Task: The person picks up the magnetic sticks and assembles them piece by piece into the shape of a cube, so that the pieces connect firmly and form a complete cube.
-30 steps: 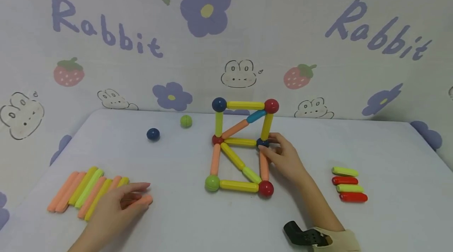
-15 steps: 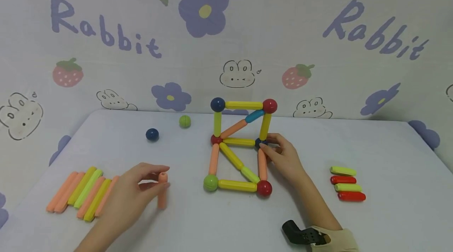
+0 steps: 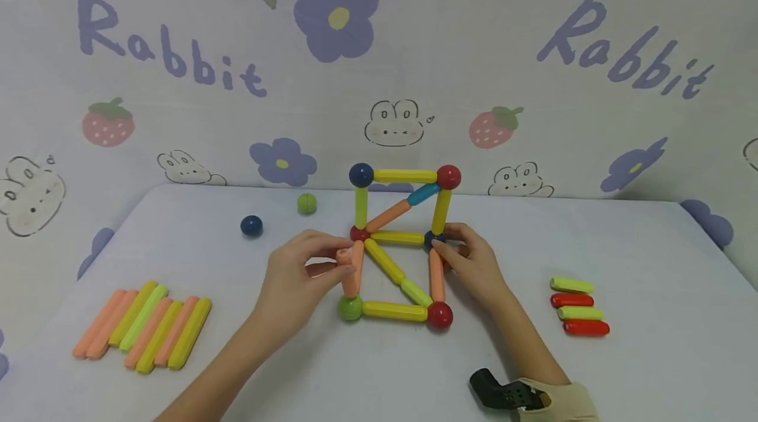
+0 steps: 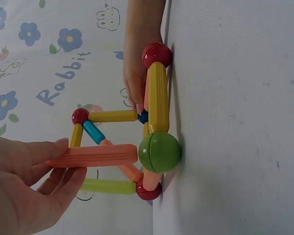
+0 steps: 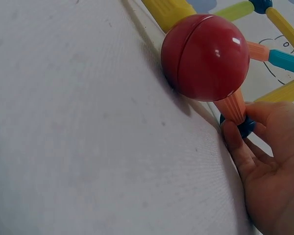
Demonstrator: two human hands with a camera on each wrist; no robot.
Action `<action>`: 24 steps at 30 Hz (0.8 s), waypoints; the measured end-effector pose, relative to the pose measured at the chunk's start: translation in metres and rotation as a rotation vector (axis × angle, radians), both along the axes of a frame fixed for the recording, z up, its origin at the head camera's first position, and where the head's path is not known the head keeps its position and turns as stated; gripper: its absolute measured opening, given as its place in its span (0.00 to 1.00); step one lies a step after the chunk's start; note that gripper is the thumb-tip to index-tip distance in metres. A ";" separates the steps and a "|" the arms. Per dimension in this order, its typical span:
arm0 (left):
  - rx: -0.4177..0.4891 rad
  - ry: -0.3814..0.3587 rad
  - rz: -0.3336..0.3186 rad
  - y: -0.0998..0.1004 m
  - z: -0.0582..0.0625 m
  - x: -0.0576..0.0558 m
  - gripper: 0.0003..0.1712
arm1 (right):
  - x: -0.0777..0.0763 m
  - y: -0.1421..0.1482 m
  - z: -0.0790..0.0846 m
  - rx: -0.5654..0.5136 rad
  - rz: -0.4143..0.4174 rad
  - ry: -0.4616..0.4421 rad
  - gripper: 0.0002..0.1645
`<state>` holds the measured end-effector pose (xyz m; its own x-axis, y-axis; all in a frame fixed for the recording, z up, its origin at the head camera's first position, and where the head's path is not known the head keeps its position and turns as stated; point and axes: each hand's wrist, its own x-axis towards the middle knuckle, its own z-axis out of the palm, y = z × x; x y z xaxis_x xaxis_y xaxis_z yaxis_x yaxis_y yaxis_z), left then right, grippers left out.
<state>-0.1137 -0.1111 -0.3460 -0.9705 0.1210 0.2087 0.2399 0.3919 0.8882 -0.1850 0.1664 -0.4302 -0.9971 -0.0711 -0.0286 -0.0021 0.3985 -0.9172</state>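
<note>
My left hand pinches a salmon magnetic rod near its upper end. Upright, the rod has its lower end against the top of a green ball, the front left corner of a frame built from rods and balls. At the back right of the base, my right hand holds a dark blue ball between thumb and fingers. A red ball forms the front right corner, and another red ball the back left. Above them rises a back panel, with a blue rod in its diagonal.
Several long rods lie side by side at the left. Short red and green rods lie in a row at the right. A loose dark blue ball and a loose green ball rest behind my left hand. Patterned cloth hangs behind.
My left hand has carried the salmon rod rightward from beside the long rods to the green ball, turning it upright on the way. My right hand has stayed on the dark blue ball.
</note>
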 end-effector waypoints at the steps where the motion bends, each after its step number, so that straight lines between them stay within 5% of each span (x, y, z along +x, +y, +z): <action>1: 0.002 0.000 -0.007 0.002 -0.001 -0.002 0.19 | 0.000 0.000 0.000 0.002 0.000 0.000 0.25; 8: -0.051 -0.046 -0.011 -0.002 0.010 -0.011 0.19 | 0.001 0.000 0.001 0.012 -0.001 -0.002 0.26; 15: -0.057 0.006 0.173 -0.031 0.025 -0.042 0.17 | 0.001 0.000 0.002 0.012 -0.003 -0.005 0.26; 24: -0.175 0.027 0.360 -0.077 -0.008 -0.072 0.17 | 0.002 0.000 0.002 0.009 -0.003 -0.005 0.25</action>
